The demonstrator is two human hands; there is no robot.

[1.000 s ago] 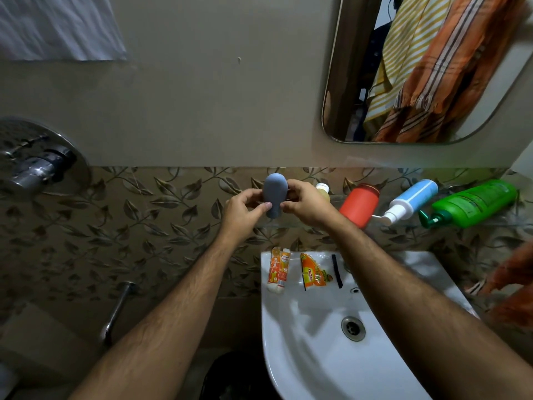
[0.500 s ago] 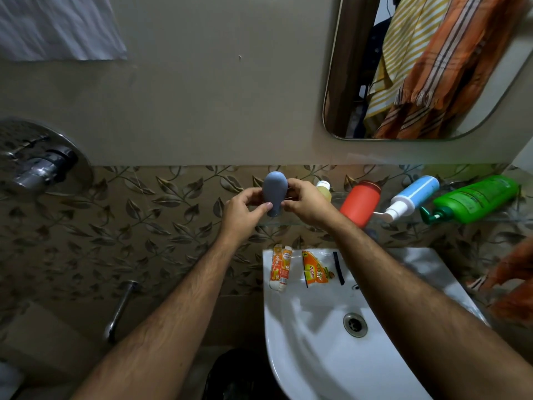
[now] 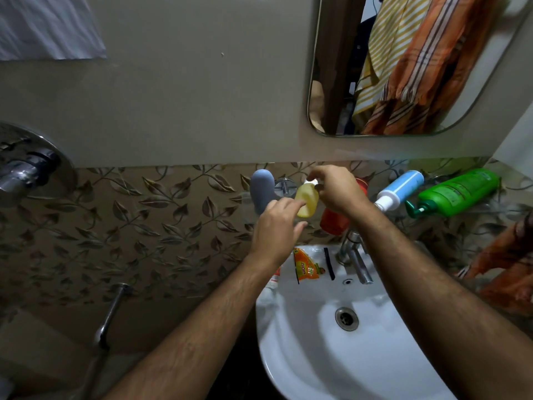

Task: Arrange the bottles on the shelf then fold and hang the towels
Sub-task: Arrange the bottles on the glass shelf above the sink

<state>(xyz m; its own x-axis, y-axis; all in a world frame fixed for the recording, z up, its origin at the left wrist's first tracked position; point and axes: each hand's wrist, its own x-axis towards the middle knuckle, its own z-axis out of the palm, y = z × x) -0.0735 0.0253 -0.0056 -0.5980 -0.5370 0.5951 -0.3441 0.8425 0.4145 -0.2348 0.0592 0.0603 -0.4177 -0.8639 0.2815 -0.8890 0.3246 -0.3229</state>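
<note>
Bottle-arranging step, frame centre: right hand (image 3: pixel 334 189) pinches yellow bottle (image 3: pixel 307 202) by its cap, left hand (image 3: pixel 277 229) loosely spread, apparently steadying; next, stand it upright beside grey bottle (image 3: pixel 262 192).

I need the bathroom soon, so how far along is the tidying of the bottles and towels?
Early stage. The grey bottle stands on the glass shelf, seemingly placed. The right hand pinches the yellow bottle at its top while the left hand reaches its side. The red bottle, blue bottle and green bottle look unsorted. The orange towel hangs unfolded.
</note>
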